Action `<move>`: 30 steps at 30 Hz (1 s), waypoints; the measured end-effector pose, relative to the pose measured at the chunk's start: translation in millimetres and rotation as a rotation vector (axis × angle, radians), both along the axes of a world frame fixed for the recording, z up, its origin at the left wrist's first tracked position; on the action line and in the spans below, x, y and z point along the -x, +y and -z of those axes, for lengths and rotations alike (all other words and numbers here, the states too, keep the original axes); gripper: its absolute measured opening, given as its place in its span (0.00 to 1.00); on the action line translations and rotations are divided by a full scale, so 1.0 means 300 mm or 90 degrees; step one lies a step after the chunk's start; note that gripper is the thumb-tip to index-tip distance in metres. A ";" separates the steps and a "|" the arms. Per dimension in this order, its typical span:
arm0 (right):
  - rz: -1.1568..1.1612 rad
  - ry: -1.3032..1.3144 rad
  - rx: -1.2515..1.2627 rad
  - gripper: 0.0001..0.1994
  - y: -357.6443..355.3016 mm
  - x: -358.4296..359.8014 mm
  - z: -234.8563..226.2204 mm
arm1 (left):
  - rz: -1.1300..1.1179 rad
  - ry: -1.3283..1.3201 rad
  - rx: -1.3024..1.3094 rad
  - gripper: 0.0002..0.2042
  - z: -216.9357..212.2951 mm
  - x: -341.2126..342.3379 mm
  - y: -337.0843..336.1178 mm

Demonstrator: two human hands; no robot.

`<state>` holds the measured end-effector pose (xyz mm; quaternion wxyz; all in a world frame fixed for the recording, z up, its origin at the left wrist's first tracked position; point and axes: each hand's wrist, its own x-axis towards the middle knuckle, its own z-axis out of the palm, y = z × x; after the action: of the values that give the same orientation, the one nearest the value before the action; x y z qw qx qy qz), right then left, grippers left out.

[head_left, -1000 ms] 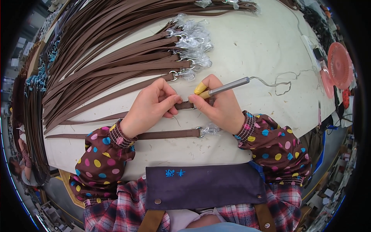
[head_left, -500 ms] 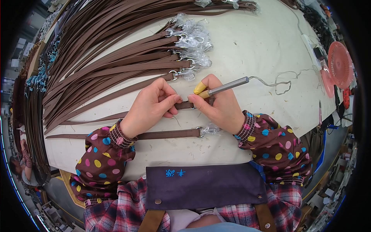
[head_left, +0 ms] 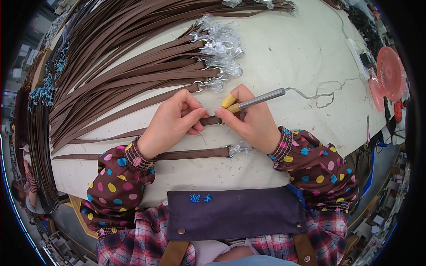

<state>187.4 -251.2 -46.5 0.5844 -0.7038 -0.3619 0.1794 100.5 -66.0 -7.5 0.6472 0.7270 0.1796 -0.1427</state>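
My left hand (head_left: 172,119) is closed, thumb and fingers pinching a brown strap (head_left: 214,120) near its ringed end. My right hand (head_left: 258,124) is closed too. In it sits a corded pen-like tool (head_left: 262,96) with a metal barrel and a yellowish grip, slanting up to the right. My right thumb also touches the strap's end, and a yellow finger cot (head_left: 229,100) covers one fingertip. The tool's tip is hidden behind my fingers. Closer to me lies another brown strap (head_left: 195,154), its metal ring (head_left: 230,151) attached to something in clear plastic.
Beyond my hands, a large heap of brown straps (head_left: 128,84) fans out, with plastic-wrapped fittings (head_left: 222,44) at the ends. The tool's thin cord (head_left: 326,95) trails right over the pale table (head_left: 293,57). Pink plastic baskets (head_left: 390,73) stand at the right edge. Someone else (head_left: 33,195) is at far left.
My right hand and the tool have shifted very slightly to the left. Everything else looks the same.
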 end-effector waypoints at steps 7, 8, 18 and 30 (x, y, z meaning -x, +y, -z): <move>0.001 -0.001 0.004 0.13 -0.002 0.002 -0.004 | 0.000 -0.006 -0.003 0.06 -0.001 0.001 -0.002; 0.001 -0.001 0.004 0.13 -0.001 0.001 -0.003 | 0.000 -0.006 -0.003 0.06 -0.001 0.000 -0.001; 0.000 -0.001 -0.004 0.13 -0.002 0.001 -0.003 | 0.002 -0.006 0.001 0.06 -0.002 -0.001 0.000; -0.048 -0.383 0.011 0.08 -0.065 -0.055 0.006 | 0.229 -0.123 -0.506 0.11 -0.073 0.022 -0.004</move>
<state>204.0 -270.7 -48.2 0.4378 -0.7162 -0.5434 -0.0125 93.9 -67.1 14.4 0.2959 0.9490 0.0300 -0.1043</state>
